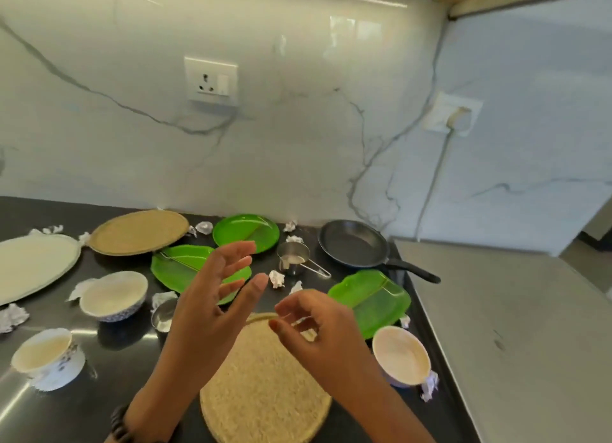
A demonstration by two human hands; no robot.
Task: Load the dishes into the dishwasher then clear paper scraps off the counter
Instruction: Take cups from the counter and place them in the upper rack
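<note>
Left hand (212,296) hovers at centre frame with fingers spread and straight, gripping nothing, while the right hand (314,326), just to its right, hangs loosely curled and likewise empty above a round woven mat (265,393). Across the dark counter (116,359), dishes wait from left to right: a large pale platter (29,267), a floral cup (49,356), a patterned bowl (114,295), three green plates (246,232), a steel measuring cup (293,260), a black pan (354,243) and a white bowl (400,356). Crumpled paper scraps (276,278) lie scattered between them. No dishwasher appears. Loading would likely go best starting with the nearest bowls, lifted by the rim with a firm grip, leaving scraps until later.
</note>
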